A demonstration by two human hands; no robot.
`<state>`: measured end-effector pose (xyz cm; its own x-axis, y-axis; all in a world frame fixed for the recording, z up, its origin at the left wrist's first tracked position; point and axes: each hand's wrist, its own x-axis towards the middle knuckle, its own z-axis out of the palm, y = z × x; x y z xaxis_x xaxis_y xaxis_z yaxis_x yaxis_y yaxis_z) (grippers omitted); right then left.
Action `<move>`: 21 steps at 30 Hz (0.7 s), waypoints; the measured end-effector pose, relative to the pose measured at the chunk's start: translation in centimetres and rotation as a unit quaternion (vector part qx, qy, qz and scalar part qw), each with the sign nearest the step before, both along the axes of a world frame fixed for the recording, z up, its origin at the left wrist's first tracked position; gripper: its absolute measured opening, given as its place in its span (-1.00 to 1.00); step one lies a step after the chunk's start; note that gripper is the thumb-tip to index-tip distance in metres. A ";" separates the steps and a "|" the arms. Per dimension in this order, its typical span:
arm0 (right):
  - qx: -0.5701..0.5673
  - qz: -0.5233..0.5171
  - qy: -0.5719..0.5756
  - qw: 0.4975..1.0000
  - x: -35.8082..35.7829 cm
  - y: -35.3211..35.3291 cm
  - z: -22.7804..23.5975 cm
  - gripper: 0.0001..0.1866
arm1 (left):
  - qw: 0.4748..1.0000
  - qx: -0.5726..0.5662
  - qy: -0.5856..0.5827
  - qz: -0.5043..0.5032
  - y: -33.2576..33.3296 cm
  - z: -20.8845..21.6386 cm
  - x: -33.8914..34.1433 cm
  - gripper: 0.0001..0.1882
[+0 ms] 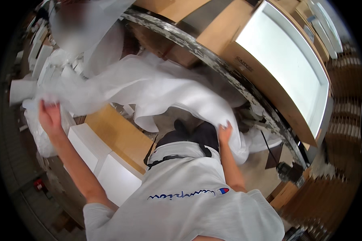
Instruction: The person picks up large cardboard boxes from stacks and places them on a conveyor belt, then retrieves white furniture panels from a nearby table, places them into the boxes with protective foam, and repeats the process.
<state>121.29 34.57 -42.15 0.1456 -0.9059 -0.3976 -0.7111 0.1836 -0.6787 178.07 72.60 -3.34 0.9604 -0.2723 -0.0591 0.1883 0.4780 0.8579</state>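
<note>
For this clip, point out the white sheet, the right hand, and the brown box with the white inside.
White sheet (pixel 157 90): head view, on its draped middle.
Right hand (pixel 225 133): head view, on the back of the hand.
Brown box (pixel 265 78): head view, on its long outer wall.

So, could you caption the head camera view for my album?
A billowing white sheet spans from the left fingers to the right fingers, near an open, white-lined brown box.
</note>
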 end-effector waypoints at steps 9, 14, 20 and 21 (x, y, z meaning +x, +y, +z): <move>-0.095 0.453 -0.440 0.770 24.0 -1.9 34.3 -0.07 | 0.882 0.239 -0.330 -0.237 -35.0 13.5 -20.0 -0.71; -0.040 0.362 -0.291 0.885 22.9 -10.1 41.7 -0.39 | 0.685 0.332 -0.506 -0.406 -48.3 13.6 -32.8 -0.47; 0.167 0.052 -0.653 0.737 14.0 -28.4 36.9 -0.59 | 0.668 0.372 -0.611 -0.205 -50.2 12.6 -31.5 -0.60; 0.155 0.010 -0.650 0.744 11.7 -30.5 36.4 -0.59 | 0.633 0.377 -0.668 -0.107 -50.6 11.2 -30.3 -0.58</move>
